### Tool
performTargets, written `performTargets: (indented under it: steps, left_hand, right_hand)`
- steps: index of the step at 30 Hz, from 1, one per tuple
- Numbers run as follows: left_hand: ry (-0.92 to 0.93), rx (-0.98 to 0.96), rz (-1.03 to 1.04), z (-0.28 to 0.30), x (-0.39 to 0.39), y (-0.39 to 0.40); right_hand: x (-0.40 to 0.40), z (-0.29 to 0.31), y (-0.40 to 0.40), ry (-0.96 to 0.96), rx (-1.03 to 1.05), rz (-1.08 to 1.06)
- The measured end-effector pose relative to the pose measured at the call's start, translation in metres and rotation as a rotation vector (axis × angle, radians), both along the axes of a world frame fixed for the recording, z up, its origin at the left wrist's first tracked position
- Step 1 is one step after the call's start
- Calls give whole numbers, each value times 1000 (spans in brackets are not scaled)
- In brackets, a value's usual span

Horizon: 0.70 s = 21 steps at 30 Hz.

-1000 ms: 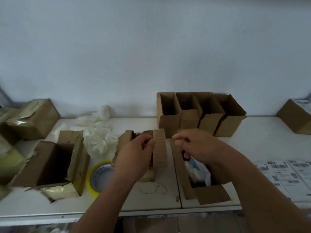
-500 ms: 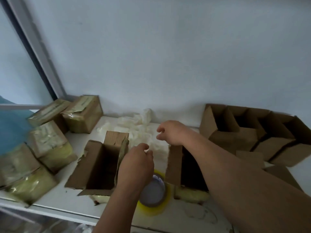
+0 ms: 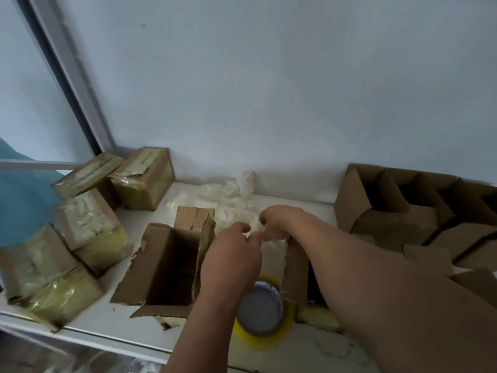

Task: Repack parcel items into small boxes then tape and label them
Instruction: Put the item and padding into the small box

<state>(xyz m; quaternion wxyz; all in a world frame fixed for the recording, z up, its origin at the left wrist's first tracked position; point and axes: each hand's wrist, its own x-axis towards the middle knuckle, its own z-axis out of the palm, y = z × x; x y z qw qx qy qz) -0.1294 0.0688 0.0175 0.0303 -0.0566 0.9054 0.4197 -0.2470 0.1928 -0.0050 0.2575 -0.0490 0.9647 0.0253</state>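
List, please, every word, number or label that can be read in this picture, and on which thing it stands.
None can be read.
Tape roll: dark marks on the core's rim, too blurred to read.
Taped boxes at left: pale patches under yellowish tape, no legible text.
Open cartons at right: plain cardboard.

Right forearm (image 3: 390, 286) covers most of the open box (image 3: 297, 265) beneath it, contents unseen; left hand (image 3: 231, 254) overlaps the tape roll (image 3: 262, 313); taped parcels (image 3: 48, 270) at left are blurred, labels unreadable; rightmost small box (image 3: 481, 203) is cut off.
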Motion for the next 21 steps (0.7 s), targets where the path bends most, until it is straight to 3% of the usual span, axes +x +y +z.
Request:
performTargets:
  steps: [7,14,21]
  left_hand:
    - [-19,83,9,10,6,10]
    - [25,94,-94,21,22,57]
    - [119,-5,-302,26,50,120]
  right_hand:
    - [23,50,30,280,-494,-117]
    - [91,92,103,490,-823,-332]
    - [204,115,187,663,-837,-498]
